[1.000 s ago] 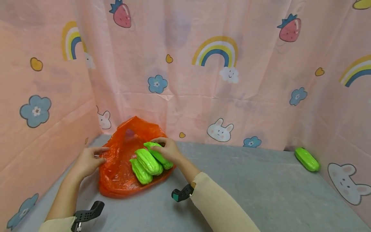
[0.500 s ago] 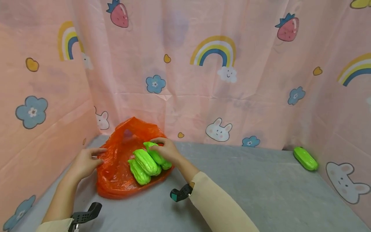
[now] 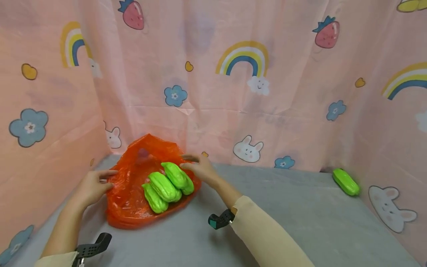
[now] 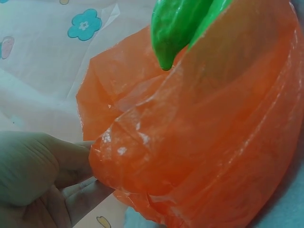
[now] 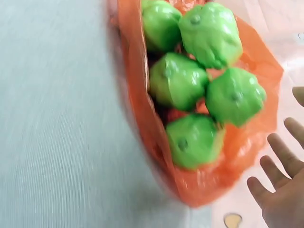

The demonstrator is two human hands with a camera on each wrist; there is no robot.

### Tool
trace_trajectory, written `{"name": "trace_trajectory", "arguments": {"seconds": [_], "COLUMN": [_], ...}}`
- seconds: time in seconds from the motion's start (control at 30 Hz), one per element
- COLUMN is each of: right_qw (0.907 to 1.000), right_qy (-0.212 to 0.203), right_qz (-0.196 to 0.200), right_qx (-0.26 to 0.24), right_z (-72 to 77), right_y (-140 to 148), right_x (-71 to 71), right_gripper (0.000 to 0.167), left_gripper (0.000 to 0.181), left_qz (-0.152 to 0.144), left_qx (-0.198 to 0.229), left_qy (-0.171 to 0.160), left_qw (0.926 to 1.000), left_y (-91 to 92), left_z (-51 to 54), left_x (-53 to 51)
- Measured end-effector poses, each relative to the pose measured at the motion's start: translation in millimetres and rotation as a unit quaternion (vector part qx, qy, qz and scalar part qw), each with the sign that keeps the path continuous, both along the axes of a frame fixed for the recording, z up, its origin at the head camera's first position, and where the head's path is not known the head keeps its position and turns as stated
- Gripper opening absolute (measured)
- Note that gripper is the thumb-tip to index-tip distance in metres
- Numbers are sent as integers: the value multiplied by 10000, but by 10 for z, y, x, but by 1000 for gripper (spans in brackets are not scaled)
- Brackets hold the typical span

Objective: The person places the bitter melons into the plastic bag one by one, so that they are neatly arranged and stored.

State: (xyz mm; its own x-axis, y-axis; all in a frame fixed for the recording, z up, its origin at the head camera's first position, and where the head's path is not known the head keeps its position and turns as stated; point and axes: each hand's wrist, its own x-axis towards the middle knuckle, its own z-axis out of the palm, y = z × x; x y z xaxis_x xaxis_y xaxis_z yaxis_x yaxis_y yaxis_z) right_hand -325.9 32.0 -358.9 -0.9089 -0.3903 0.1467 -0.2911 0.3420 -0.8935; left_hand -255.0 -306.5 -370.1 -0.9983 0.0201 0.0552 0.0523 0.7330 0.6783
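Observation:
In the head view, an orange plastic bag (image 3: 121, 207) lies at the left of the table with its mouth facing me. Inside it are several ridged green gourds (image 3: 163, 186), which look like bitter melons; the right wrist view catches their rounded ends (image 5: 235, 96) bunched together. My left hand (image 3: 92, 187) pinches the bag's left edge between thumb and fingers, partly hidden by the plastic (image 4: 142, 161) in the left wrist view. Beside the bag's right edge is my right hand (image 3: 205, 170), holding nothing, its fingers spread and extended in the right wrist view (image 5: 285, 190).
Another green gourd (image 3: 346, 181), smoother in look, lies at the far right near the back corner. A pink patterned curtain (image 3: 213, 122) walls the grey table (image 3: 287, 207) at the back and both sides. Each wrist carries a black camera mount (image 3: 221, 219).
My right hand has released the rightmost gourd in the bag and drawn back to the right, fingers opening. My left hand stays at the bag's edge. The whole head view has shifted slightly.

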Motion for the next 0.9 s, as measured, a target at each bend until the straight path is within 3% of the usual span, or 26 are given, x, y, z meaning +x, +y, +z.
{"name": "trace_trajectory", "arguments": {"seconds": [0.3,0.47,0.67,0.9], "right_qw": [9958,9894,9823,9758], "right_qy": [727,1017,1032,1174], "right_qz": [-37,-451,-1093,-1368], "right_qx": [550,937,1121,1241], "right_z": [107,159,147,56], "right_y": [480,866,1459,2148], "right_x": [-21,-29,-28,2], "right_gripper": [46,52,56,55], "left_gripper": [43,43,43,43], "left_qz": [5,-12,-44,-90], "left_qx": [-279,-288,-310,-362], "left_qy": [106,117,83,46], "left_qw": [9996,9995,9995,9993], "left_y": [-46,-56,-19,20], "left_z": [9,29,47,55], "left_x": [9,18,13,11]}}
